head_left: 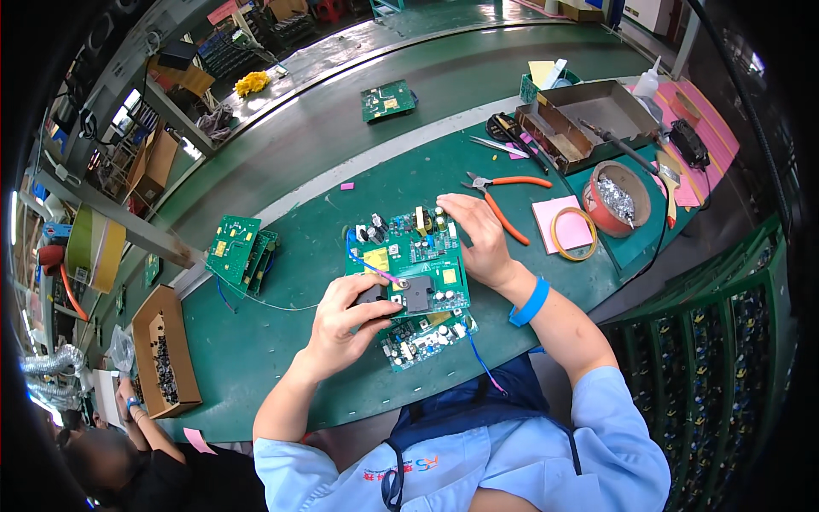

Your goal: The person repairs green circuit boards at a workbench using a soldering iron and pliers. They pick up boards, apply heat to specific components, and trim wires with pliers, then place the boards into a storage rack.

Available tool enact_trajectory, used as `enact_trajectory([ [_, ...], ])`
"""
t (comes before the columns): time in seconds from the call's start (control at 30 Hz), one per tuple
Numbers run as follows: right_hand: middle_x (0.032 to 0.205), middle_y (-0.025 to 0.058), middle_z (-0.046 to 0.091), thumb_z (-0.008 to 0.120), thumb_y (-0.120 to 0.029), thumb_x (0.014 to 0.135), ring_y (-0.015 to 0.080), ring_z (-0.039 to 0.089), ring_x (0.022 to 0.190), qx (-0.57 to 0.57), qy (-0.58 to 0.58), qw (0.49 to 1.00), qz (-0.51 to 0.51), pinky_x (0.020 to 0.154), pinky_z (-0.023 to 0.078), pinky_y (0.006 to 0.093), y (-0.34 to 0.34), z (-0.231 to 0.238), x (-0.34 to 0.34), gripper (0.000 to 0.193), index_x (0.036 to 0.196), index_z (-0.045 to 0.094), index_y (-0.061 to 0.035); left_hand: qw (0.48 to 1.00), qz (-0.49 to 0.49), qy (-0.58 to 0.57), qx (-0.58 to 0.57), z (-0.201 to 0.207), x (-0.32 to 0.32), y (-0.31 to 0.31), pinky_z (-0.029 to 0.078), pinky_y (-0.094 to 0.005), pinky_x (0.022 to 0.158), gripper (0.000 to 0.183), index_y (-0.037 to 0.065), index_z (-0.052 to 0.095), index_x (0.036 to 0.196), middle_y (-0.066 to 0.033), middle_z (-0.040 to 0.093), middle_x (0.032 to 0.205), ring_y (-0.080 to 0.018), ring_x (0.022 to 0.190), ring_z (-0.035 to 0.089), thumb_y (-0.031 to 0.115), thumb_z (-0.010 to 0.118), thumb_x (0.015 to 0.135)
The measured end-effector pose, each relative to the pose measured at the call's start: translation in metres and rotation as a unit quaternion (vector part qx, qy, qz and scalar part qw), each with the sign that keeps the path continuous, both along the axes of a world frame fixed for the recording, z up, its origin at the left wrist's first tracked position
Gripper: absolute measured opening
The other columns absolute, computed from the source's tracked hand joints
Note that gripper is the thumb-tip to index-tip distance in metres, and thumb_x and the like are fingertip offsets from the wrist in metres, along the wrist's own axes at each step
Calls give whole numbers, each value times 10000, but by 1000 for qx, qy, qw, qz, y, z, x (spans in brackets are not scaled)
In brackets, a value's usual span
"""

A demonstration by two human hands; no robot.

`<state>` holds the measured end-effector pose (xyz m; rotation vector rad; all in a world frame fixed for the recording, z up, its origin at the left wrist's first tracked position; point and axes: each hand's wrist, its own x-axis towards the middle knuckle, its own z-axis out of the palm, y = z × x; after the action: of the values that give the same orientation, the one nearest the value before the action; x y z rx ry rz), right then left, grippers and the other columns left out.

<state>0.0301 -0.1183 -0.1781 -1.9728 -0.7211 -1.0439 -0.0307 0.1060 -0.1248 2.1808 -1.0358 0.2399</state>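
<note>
A green circuit board (433, 277), crowded with capacitors and small parts, lies in front of me. My right hand (479, 237) is closed around its right edge, fingers at the far corner. At the lower left of the board, my left hand (341, 321) pinches a black block-shaped component (372, 294). Beside those fingertips a larger black square part (418, 294) is on the board. A blue and purple wire (368, 266) runs from the board's left side to near that part. Partly under its near edge is a second circuit board (418, 346) with a blue wire.
Stacked boards (235, 247) and a cardboard box of black parts (162, 358) are on the left. Orange-handled cutters (503, 200), tweezers (499, 147), a tape roll (573, 233), a red bowl (610, 218) and a soldering iron (627, 147) lie right. Another board (386, 101) sits on the belt.
</note>
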Motion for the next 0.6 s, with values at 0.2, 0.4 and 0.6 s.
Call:
enact_trajectory([
  [0.2,965,140,530,570,1,609,288,513,879,-1,5,1000,-14,746,405,362,-2,-2,-1,421,1021,484,-6,995,12,-95,38,-1,-2,-6,392,-346,740,315,116,613,825,-76,523,964,-253,868,484,7,666,534],
  [0.4,962,145,533,567,13,601,295,512,877,18,13,1000,-11,747,403,365,-1,-3,-2,457,1049,476,-6,991,12,-129,44,-5,-3,-7,390,-347,713,274,138,613,832,-66,517,946,-237,828,488,27,632,582],
  [0.6,952,141,541,574,18,590,286,521,871,10,6,1000,-7,751,403,361,-1,-3,0,464,1044,483,-11,980,22,-176,88,-11,-7,-4,392,-350,705,280,136,604,842,-70,510,956,-235,838,482,23,594,586],
])
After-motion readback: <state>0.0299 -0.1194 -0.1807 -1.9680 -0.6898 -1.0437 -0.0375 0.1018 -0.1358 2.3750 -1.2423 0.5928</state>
